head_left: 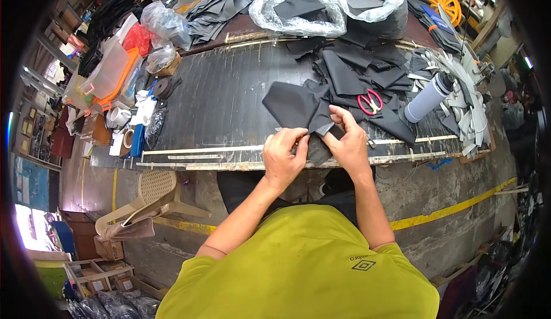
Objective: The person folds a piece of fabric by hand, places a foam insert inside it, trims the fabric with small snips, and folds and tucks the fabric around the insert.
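Observation:
A dark piece of fabric (294, 105) lies across the near part of the table, its lower edge between my hands. My left hand (284, 154) pinches that edge between thumb and fingers. On the other side my right hand (348, 147) grips the same fabric near a folded corner, with its index finger raised and bent. Part of the cloth hangs below the fingers, over the table's front edge. Red-handled scissors (370, 102) rest on a heap of black fabric pieces (344, 75) just beyond my right hand.
A grey bottle (429, 97) stands at the right, beside grey strips (468, 101). Clear plastic bags (297, 8) of fabric sit at the back. On the left are a plastic bin with an orange lid (117, 78), a mug (119, 117) and tape. A beige chair (152, 195) stands on the floor.

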`<move>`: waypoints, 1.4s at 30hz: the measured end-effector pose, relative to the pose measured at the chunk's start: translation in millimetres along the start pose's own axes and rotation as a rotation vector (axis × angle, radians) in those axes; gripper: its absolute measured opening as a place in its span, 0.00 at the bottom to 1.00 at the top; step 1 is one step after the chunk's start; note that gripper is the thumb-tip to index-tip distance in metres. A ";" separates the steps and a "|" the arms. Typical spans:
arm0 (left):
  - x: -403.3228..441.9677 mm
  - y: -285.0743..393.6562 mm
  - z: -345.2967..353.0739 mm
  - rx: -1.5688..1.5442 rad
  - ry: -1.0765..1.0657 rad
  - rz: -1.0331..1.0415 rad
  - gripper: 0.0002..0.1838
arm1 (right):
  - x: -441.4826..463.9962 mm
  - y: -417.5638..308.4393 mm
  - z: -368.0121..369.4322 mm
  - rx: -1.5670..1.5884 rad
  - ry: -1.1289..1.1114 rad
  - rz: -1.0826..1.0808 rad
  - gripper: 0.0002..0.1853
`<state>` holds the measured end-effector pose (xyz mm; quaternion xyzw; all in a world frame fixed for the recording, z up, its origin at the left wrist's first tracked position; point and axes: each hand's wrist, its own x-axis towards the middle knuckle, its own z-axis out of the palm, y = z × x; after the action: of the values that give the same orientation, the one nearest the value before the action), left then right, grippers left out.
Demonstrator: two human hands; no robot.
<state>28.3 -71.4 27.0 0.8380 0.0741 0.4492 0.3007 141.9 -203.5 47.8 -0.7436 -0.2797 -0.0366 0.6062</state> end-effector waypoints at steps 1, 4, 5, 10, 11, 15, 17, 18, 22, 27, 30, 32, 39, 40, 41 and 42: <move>0.8 -1.2 -0.9 -0.006 -0.004 0.023 0.10 | -2.8 -1.5 -0.2 0.153 -0.005 0.038 0.13; 4.1 7.6 -3.3 -0.022 0.018 0.128 0.12 | -6.6 2.7 -9.0 -0.054 -0.011 -0.142 0.18; 4.5 13.9 -3.0 -0.031 0.030 0.169 0.13 | -6.5 1.0 -8.6 -0.166 0.021 -0.202 0.12; 0.4 28.3 -1.4 -0.095 0.039 0.236 0.17 | -7.9 4.3 -2.3 -0.371 0.066 -0.121 0.07; 0.3 23.2 1.0 -0.105 0.050 0.212 0.16 | -8.8 0.3 -2.4 -0.264 0.059 -0.010 0.07; -8.9 10.8 2.6 -0.197 0.073 0.003 0.13 | -4.5 1.5 -0.1 0.346 0.030 0.130 0.14; -13.1 8.7 4.3 -0.212 0.093 0.075 0.13 | -6.0 1.9 -0.7 0.409 0.001 0.116 0.14; -17.3 9.6 5.3 -0.219 0.034 0.119 0.14 | -5.2 17.8 -1.7 0.326 -0.023 0.051 0.13; -25.6 10.4 9.4 -0.221 0.010 0.151 0.15 | -9.6 45.9 11.5 0.606 0.091 0.137 0.09; -25.4 5.5 10.0 -0.305 0.039 -0.268 0.10 | -13.9 17.1 15.6 0.781 0.087 0.305 0.09; -25.6 2.1 9.9 -0.308 0.015 -0.277 0.08 | -16.2 14.9 15.3 0.755 -0.094 0.303 0.07; -26.1 4.2 7.6 -0.278 -0.023 -0.252 0.08 | -16.5 21.8 15.6 0.694 -0.060 0.228 0.04; -27.1 15.0 7.0 -0.267 -0.112 0.045 0.09 | -15.8 41.3 28.1 0.803 0.036 0.194 0.07; -27.0 15.2 6.2 -0.260 -0.128 0.054 0.09 | -16.5 42.1 29.1 0.813 0.038 0.224 0.08; -26.6 15.2 5.4 -0.252 -0.144 0.064 0.10 | -16.7 45.0 28.1 0.764 0.015 0.214 0.10; -25.7 15.0 4.6 -0.245 -0.161 0.075 0.10 | -15.5 45.6 25.3 0.714 -0.006 0.204 0.12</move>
<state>14.8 -95.7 15.4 0.8306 -0.0371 0.3970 0.3887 142.7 -190.9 -5.1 -0.5092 -0.2011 0.1259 0.8273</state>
